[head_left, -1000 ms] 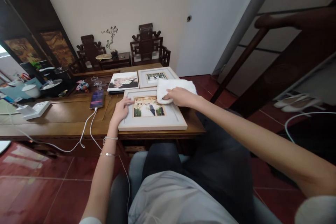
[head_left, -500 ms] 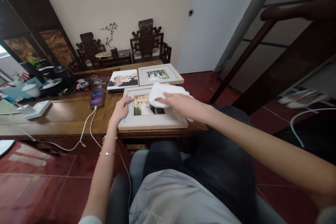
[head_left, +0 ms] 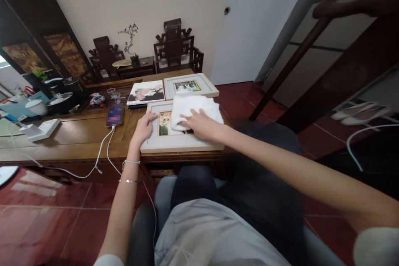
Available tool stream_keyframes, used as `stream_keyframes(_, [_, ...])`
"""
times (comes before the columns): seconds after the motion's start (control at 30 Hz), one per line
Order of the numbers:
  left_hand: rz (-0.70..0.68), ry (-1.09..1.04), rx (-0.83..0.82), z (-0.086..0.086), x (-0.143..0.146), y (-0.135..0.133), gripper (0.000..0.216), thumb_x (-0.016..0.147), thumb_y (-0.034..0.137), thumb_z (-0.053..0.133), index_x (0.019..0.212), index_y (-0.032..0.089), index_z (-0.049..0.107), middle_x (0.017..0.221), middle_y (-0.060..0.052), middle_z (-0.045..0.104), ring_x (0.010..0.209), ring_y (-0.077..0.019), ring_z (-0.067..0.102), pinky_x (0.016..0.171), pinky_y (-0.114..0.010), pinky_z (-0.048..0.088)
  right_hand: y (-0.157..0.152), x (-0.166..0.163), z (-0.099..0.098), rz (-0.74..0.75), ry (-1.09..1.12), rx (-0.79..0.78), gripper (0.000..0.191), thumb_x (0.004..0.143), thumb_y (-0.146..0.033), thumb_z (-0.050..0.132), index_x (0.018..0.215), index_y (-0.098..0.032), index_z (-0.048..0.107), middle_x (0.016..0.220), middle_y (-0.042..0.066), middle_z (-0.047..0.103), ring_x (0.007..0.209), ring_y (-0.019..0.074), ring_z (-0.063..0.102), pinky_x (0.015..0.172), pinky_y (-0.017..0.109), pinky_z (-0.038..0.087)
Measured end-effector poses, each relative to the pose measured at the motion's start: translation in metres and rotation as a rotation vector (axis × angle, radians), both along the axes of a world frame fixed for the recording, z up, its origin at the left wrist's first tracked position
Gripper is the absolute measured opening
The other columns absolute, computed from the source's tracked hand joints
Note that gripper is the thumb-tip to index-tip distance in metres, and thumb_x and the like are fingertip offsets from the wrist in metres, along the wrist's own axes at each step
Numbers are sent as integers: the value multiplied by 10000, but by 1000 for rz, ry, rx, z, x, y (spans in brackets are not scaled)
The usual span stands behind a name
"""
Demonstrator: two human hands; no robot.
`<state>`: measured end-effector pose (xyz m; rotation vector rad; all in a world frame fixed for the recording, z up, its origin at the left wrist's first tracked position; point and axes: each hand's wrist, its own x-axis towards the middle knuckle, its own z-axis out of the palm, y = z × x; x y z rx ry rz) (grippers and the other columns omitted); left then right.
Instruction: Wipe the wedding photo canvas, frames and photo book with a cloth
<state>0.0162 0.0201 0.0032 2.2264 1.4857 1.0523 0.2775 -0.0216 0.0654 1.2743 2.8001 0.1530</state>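
The fingers of my right hand (head_left: 202,124) are spread out on top of a white cloth (head_left: 196,108), not curled around it. The cloth lies on the right part of a picture frame (head_left: 151,143), close to the front right corner of the table (head_left: 90,139). My left hand (head_left: 144,129) rests on the frame's left rim; I can't tell if those fingers squeeze it. If I pushed too hard toward me, the frame could slip off the front edge, because it sits so near. A hard push away could bump the other frame (head_left: 188,86) and the white picture (head_left: 146,92) behind. The cloth hides much of the photo (head_left: 164,128). My right arm (head_left: 280,162) covers some of the table's right edge. Farther left, the phone (head_left: 115,115) has a screen too blurry to read.
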Motion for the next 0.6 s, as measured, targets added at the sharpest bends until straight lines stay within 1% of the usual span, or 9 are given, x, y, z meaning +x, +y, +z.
stream_keyframes(0.1, [5,0,2,-2,0,0,473,824,9,413,1131,195,721,1303,-45,680,1380,-215,492,1200,-430,348,-43,9,21,99,-31,-146,677,803,38,391,1384,-245,592,1316,166,631,1133,331,601,915,441,450])
stream_keyframes(0.17, [4,7,7,-2,-1,0,472,826,7,407,1134,185,717,1310,-55,676,1376,-210,497,1202,-420,344,-64,11,33,147,-18,-231,700,780,43,410,1394,-244,584,1202,166,686,1058,294,654,870,377,474])
stream_keyframes(0.2, [2,11,10,-2,-1,0,471,826,8,406,1138,178,715,1315,-64,672,1376,-211,497,1203,-418,341,-70,11,36,164,-2,-257,720,767,49,412,1404,-244,576,1194,163,691,1066,289,659,874,368,478])
stream_keyframes(0.27, [-6,16,14,-3,-1,0,472,826,10,406,1148,172,711,1329,-74,662,1380,-217,492,1203,-424,339,-73,7,33,185,46,-276,772,741,64,403,1431,-252,548,1279,154,657,1190,302,608,942,397,466])
stream_keyframes(0.33, [-18,15,15,-3,-2,0,478,825,11,405,1154,178,709,1336,-69,658,1384,-220,487,1200,-431,344,-62,2,21,178,96,-271,819,723,75,384,1460,-258,511,1390,134,592,1345,319,481,1036,468,413])
stream_keyframes(0.4, [-27,12,11,-2,-2,1,489,819,9,402,1157,186,708,1331,-57,663,1383,-216,488,1200,-429,345,-38,-3,4,143,143,-218,840,715,77,367,1479,-252,482,1463,118,532,1423,337,370,1087,552,347])
stream_keyframes(0.5, [-34,16,7,-2,-3,1,510,804,-1,397,1165,186,705,1318,-47,672,1385,-208,485,1208,-428,334,13,-7,-18,80,212,-43,834,719,69,365,1499,-212,447,1547,123,431,1454,382,273,1092,664,269])
stream_keyframes(0.6, [-39,21,4,-1,-3,1,503,813,2,395,1170,180,701,1323,-52,668,1389,-209,480,1208,-428,333,59,-10,-25,14,246,68,827,728,63,362,1511,-194,424,1597,111,346,1462,414,213,1080,709,236])
